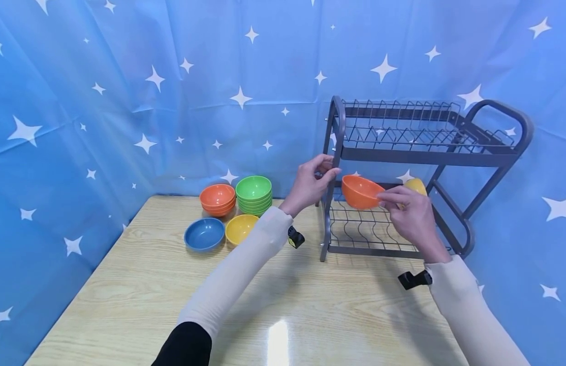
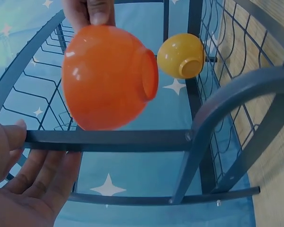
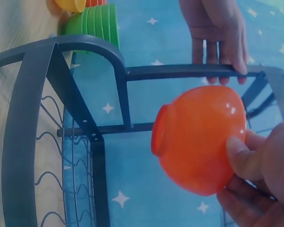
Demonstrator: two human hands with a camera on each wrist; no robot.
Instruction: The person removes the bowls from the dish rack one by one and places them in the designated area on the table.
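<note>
My right hand (image 1: 412,211) pinches the rim of an orange bowl (image 1: 362,192), thumb on the outer wall, as the right wrist view shows. The tilted bowl is held in the space between the two tiers of a dark grey dish rack (image 1: 422,156). My left hand (image 1: 309,184) holds the rack's front left post, with the thumb on one side and the fingers on the other. Behind my right hand, a yellow bowl (image 2: 181,56) stands tipped on its side in the lower tier, partly hidden in the head view.
Left of the rack, on the wooden table (image 1: 141,284), are a stack of green bowls (image 1: 254,195), stacked orange bowls (image 1: 217,198), a blue bowl (image 1: 204,235) and a yellow bowl (image 1: 241,229) partly covered by my left sleeve. A blue star-patterned curtain (image 1: 196,122) hangs behind.
</note>
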